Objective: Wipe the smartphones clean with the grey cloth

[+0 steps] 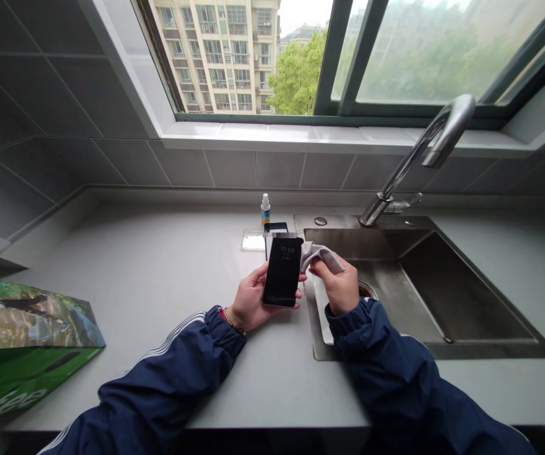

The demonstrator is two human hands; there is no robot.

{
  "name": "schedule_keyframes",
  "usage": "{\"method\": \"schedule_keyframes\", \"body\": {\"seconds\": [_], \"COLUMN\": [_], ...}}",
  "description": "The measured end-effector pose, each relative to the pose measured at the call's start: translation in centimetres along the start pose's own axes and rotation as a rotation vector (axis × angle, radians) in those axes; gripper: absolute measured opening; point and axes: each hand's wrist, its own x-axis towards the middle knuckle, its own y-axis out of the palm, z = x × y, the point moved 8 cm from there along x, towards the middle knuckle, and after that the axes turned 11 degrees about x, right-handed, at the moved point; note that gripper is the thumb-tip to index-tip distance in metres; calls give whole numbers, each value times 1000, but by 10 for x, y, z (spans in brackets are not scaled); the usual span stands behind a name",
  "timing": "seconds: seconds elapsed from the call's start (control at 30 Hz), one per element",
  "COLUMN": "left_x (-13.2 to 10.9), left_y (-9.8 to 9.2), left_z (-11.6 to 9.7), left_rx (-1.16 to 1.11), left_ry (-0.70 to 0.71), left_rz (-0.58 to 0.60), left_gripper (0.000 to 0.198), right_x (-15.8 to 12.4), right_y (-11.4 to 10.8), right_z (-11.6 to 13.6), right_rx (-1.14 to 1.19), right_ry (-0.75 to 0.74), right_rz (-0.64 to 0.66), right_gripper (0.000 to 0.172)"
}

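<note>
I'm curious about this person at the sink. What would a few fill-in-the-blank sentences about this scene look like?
The left hand holds a black smartphone showing the time ____. The right hand presses a grey cloth against the phone's ____ edge. A small spray bottle stands ____ the phone.

Missing words: 11:59; right; behind.

left hand [253,298]: holds smartphone [282,272] | right hand [339,287]: grey cloth [320,256] against phone's edge
</note>
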Motion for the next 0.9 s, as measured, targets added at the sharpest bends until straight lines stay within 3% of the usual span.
{"method": "schedule_keyframes", "body": {"seconds": [0.17,0.33,0.57,0.8,0.9], "left_x": [-1,-1,0,-3,-3], "left_y": [-8,-16,-10,-35,-28], "left_z": [6,1,-2,-8,-12], "left_rx": [3,-21,-89,-11,-2], "left_ry": [-22,92,131,127,128], "left_rz": [-67,-110,-28,-321,-282], "left_gripper": [55,39,66,44,45], "right_x": [-9,-11,-9,-11,-11], "right_y": [18,15,14,19,17], "right_z": [23,42,36,36,33], "right_rx": [-85,-233,-195,-193,-184], "right_ry": [-90,-238,-187,-171,-159], "right_rz": [154,105,99,138,134], "right_gripper": [20,13,17,19,20]}}
